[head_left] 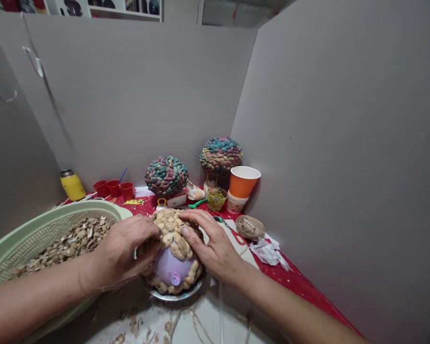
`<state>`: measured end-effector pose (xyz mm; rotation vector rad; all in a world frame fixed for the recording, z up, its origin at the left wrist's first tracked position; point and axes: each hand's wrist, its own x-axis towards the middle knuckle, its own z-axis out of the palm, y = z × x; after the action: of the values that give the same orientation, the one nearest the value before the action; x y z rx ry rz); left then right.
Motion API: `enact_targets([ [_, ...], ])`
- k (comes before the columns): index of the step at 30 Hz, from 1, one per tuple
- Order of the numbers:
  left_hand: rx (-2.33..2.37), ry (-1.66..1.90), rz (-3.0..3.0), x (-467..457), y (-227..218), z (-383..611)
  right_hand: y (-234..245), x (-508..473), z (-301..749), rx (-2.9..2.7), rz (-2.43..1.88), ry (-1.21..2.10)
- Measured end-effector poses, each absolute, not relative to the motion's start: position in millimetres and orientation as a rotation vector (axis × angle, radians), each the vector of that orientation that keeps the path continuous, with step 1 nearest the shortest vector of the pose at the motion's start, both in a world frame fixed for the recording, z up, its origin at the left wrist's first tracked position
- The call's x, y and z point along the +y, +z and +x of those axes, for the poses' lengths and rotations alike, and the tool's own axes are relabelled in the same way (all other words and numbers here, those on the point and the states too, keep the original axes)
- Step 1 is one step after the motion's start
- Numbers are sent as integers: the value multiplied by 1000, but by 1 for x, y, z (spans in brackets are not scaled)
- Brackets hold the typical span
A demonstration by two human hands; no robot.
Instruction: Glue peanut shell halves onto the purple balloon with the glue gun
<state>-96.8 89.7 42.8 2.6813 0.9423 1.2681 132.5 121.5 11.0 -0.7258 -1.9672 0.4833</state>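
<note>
A lilac balloon (171, 265) is partly covered with tan shell pieces (167, 220) that look like peanut shells. Its knotted end faces me, in a bare patch. The ball rests in a shallow metal dish (175, 297). My right hand (215, 246) curves over the ball's upper right, fingers on the shells and thumb pressed near the bare patch. At the ball's left side is my left hand (131, 251), its fingers bent and drawn together; whatever they pinch is hidden. Loose shells (82, 234) lie in a green colander (10, 243) beside my left forearm.
Two colourful shell-covered balls (166, 176) stand behind. Right of them are an orange cup (244, 182), twine (250, 228), scissors (236, 234) and crumpled tissue (270, 251). Red cups (113, 188) and a yellow jar (72, 186) sit back left. Grey panels (146, 91) enclose the table.
</note>
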Motion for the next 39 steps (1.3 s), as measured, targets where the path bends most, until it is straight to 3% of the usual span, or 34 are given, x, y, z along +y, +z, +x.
enact_targets([
  [18, 1081, 1023, 2744, 77, 56, -91, 11, 120, 134, -1976, -740, 492],
  [28, 1064, 1080, 2744, 76, 55, -90, 29, 109, 130, -2156, -410, 297],
  [39, 1041, 1090, 2792, 71, 58, -93, 34, 120, 119, -2227, -449, 314],
])
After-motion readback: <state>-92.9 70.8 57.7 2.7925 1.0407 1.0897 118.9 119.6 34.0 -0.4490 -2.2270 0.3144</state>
